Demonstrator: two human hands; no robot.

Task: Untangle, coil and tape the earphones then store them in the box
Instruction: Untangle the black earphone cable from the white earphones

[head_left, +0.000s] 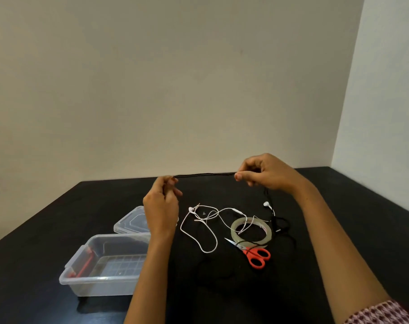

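the black earphone cord is up off the counter, drawn into a straight, doubled-looking run between the two hands. the left hand pinches one end of that run, its fingers pressed together on it; the right hand pinches the other end between thumb and fingertips, the remaining fingers curled. from the right hand the rest of the black cord drops to the counter and lies in a loose heap just beside the tape roll.

below the hands the white earphones sprawl in loops, one strand running across the tape roll towards the black heap. whether the two cords are knotted together there i cannot tell. red-handled scissors lie in front of the tape. to the left stands the clear box, open, its lid lying behind it.

this looks like the untangling step, early in the task: nothing is coiled, taped or stored yet. the next move probably calls for feeding the black cord through the pinch bit by bit, keeping it lightly taut and easing it away from the white strand without yanking the small plugs.
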